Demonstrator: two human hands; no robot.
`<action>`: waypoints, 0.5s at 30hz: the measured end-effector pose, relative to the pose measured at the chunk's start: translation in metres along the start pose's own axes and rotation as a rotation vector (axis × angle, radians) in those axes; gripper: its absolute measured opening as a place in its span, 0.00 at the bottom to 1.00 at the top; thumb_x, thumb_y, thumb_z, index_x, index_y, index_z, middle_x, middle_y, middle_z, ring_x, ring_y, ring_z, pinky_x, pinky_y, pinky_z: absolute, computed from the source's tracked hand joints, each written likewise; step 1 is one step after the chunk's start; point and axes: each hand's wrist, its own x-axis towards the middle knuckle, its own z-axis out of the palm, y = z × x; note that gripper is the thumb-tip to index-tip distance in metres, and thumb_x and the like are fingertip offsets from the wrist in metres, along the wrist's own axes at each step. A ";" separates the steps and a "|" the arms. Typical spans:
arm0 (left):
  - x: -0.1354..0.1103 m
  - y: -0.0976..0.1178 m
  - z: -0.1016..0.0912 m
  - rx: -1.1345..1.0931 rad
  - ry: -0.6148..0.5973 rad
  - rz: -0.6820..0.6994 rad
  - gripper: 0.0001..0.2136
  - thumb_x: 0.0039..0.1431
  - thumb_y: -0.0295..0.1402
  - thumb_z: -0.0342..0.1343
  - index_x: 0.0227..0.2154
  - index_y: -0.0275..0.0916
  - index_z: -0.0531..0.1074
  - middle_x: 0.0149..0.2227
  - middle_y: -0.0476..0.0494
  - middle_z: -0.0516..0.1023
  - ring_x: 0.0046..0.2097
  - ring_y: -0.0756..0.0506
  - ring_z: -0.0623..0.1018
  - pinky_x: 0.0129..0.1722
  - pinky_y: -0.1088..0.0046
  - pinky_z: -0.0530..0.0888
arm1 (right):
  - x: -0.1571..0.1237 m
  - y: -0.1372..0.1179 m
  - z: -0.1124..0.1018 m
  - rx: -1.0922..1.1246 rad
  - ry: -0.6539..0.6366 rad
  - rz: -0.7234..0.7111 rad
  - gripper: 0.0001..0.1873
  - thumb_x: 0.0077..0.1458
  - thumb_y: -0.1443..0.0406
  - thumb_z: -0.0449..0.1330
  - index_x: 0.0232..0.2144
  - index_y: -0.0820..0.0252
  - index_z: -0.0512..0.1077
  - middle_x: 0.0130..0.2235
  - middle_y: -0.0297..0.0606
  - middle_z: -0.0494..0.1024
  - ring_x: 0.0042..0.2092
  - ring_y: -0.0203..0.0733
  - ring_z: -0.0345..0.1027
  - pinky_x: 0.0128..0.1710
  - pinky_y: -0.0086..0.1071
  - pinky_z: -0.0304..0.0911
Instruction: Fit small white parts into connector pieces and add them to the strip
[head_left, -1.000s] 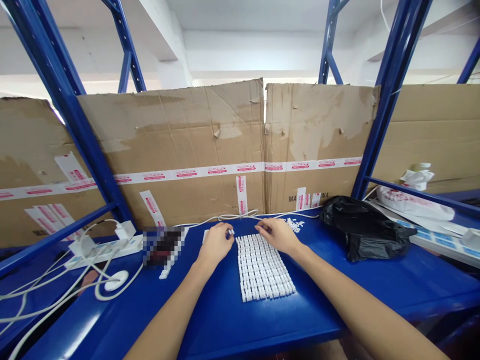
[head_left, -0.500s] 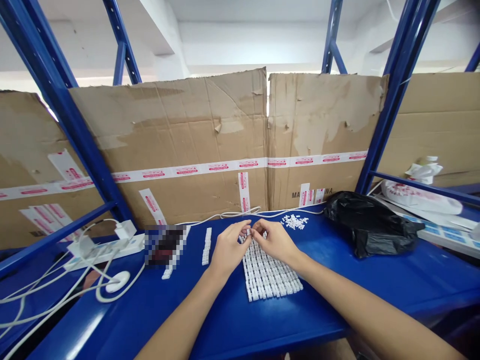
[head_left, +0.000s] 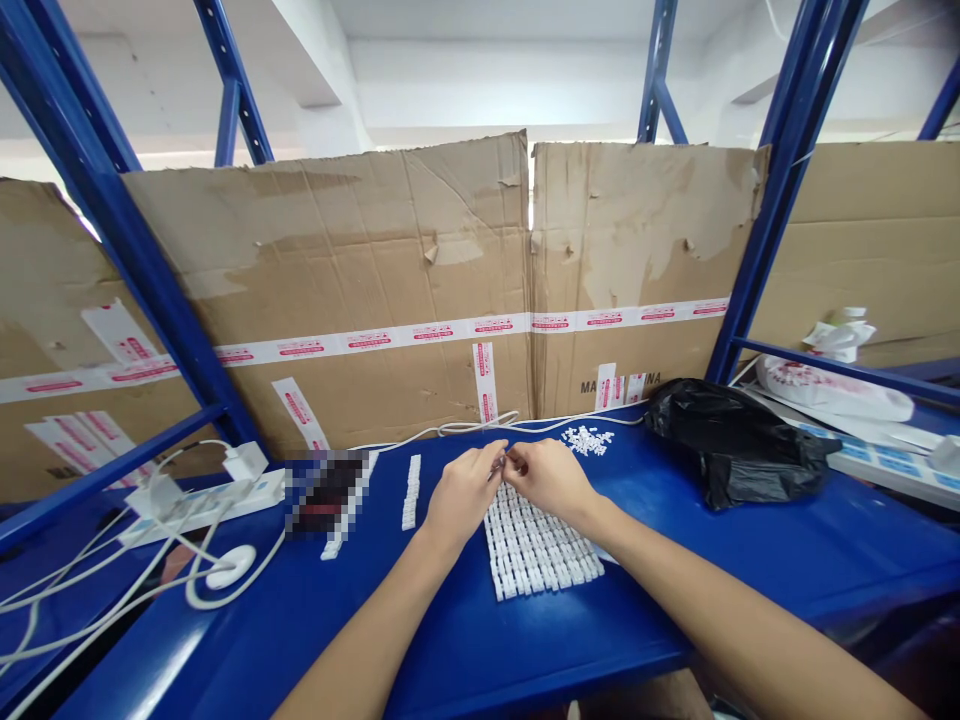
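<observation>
Small part (head_left: 496, 468) held between left hand (head_left: 465, 495) and right hand (head_left: 547, 478): too small to identify. Object (head_left: 326, 493) left of hands: pixelated, unreadable. Left forearm (head_left: 352, 640), right forearm (head_left: 750, 630): cut off by lower edge. Power strip (head_left: 896, 465): cut off at right edge.

The surface (head_left: 315, 640) is painted sheet metal, deep blue and glossy, with a bright sheen toward its near edge. The rack uprights (head_left: 795, 170) share that smooth blue enamel. Behind the far edge stand corrugated cardboard sheets (head_left: 322, 250), matt and rough, creased, their paper facing torn in patches. Glossy printed packing tape (head_left: 375, 342) crosses them. The black plastic bag (head_left: 735, 440) is thin, crinkled and shiny. The small white plastic pieces (head_left: 540, 545) look smooth and matt. The power strip (head_left: 202, 510) is smooth white plastic, and the white cable (head_left: 247, 585) has a soft, satin sheath.
</observation>
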 end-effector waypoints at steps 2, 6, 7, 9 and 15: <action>0.002 -0.001 0.002 0.017 0.001 0.006 0.16 0.66 0.25 0.58 0.55 0.38 0.72 0.41 0.40 0.84 0.41 0.41 0.84 0.45 0.64 0.81 | 0.002 0.001 0.001 0.000 -0.001 0.015 0.12 0.60 0.63 0.59 0.25 0.57 0.76 0.27 0.36 0.81 0.27 0.39 0.71 0.28 0.31 0.50; 0.004 -0.004 0.006 0.024 -0.007 0.011 0.13 0.65 0.26 0.58 0.52 0.38 0.74 0.41 0.39 0.84 0.41 0.41 0.84 0.44 0.63 0.81 | 0.007 0.007 0.005 -0.013 -0.015 0.034 0.11 0.60 0.63 0.59 0.27 0.57 0.77 0.28 0.36 0.82 0.29 0.39 0.73 0.29 0.30 0.53; 0.004 -0.005 0.006 0.014 -0.007 0.007 0.12 0.65 0.27 0.59 0.51 0.39 0.75 0.40 0.40 0.85 0.41 0.40 0.84 0.44 0.63 0.81 | 0.009 0.011 0.005 -0.022 -0.021 0.048 0.10 0.60 0.63 0.58 0.28 0.56 0.77 0.29 0.37 0.82 0.30 0.40 0.74 0.30 0.30 0.54; 0.004 -0.004 0.005 -0.039 0.001 -0.031 0.11 0.65 0.28 0.60 0.50 0.40 0.76 0.41 0.41 0.85 0.42 0.40 0.84 0.45 0.61 0.81 | 0.013 0.024 0.002 -0.057 -0.034 0.101 0.10 0.59 0.64 0.58 0.30 0.56 0.79 0.31 0.38 0.83 0.33 0.41 0.76 0.32 0.30 0.56; 0.007 0.003 0.001 -0.529 0.121 -0.461 0.14 0.60 0.34 0.66 0.48 0.42 0.77 0.44 0.43 0.85 0.43 0.43 0.85 0.49 0.63 0.81 | 0.023 0.084 -0.014 -0.285 -0.134 0.349 0.14 0.61 0.63 0.55 0.35 0.61 0.81 0.38 0.50 0.83 0.40 0.50 0.79 0.38 0.33 0.63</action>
